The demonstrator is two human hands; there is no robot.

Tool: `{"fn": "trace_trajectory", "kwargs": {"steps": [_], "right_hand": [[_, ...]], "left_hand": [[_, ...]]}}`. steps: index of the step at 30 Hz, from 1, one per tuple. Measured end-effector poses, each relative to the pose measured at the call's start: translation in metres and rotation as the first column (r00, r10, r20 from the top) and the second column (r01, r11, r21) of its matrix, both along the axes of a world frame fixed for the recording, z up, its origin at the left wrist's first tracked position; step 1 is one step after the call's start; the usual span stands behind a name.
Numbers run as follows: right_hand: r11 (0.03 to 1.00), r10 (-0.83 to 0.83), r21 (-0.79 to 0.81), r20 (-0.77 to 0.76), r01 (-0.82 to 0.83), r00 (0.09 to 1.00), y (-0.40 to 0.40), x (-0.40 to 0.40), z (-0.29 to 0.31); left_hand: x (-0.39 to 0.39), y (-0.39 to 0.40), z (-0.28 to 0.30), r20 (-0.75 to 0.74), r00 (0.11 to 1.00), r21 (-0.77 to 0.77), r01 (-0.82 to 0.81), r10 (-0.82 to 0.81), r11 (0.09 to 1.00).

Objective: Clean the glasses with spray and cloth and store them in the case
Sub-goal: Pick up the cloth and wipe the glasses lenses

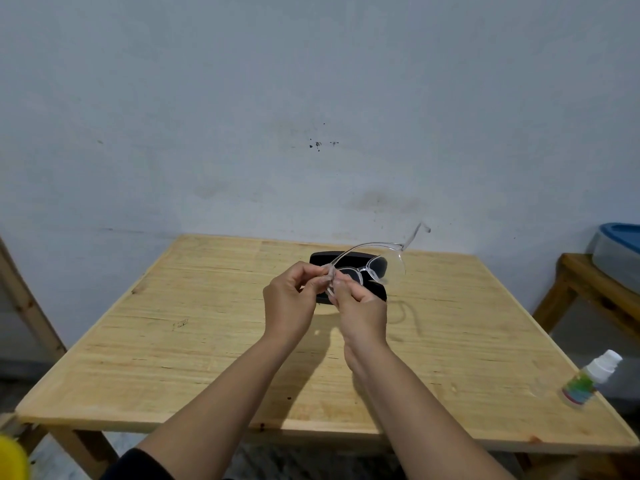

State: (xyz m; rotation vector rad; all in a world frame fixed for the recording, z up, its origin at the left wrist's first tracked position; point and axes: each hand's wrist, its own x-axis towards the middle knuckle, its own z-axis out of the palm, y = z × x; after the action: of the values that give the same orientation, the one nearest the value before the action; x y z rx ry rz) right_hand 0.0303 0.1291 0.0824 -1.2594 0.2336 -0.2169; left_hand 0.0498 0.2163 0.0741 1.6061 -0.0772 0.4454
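both hands [290, 299] [360, 311] pinch clear glasses [367, 268] above case [320, 259].

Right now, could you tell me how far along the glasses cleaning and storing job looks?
Nothing looks finished. Both hands, left and right, hold the clear-framed glasses in a pinching grip above the black glasses case, which lies on the wooden table. One temple sticks out unfolded. The small white-capped spray bottle lies at the table's right edge. No cloth is visible, so I cannot tell whether wiping happened. Storing remains.
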Motion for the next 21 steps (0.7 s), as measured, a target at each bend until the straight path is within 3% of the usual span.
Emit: {"fn": "trace_trajectory", "kwargs": {"steps": [7,11,15,18,21], "right_hand": [[0.948,0.165,-0.271,-0.033,-0.168,0.986,-0.021,-0.001,0.005],[0.887,0.104,-0.455,0.04,-0.075,0.994,-0.024,-0.002,0.004],[0.88,-0.121,-0.452,0.083,0.146,0.989,-0.02,-0.004,0.0],[0.907,-0.288,-0.3,0.074,0.297,0.955,-0.008,-0.002,-0.008],[0.924,-0.329,-0.182,0.064,0.335,0.942,0.003,0.004,-0.011]], "left_hand": [[0.001,0.011,-0.001,-0.028,1.0,0.014,-0.004,0.005,1.0],[0.001,0.012,0.0,-0.015,0.999,0.032,-0.031,0.031,0.999],[-0.001,0.009,0.0,-0.016,0.999,0.042,-0.036,0.037,0.998],[-0.004,0.003,-0.002,0.0,0.999,0.09,-0.036,0.036,0.995],[-0.008,-0.003,-0.002,0.016,1.0,0.112,-0.019,0.018,0.994]]}}
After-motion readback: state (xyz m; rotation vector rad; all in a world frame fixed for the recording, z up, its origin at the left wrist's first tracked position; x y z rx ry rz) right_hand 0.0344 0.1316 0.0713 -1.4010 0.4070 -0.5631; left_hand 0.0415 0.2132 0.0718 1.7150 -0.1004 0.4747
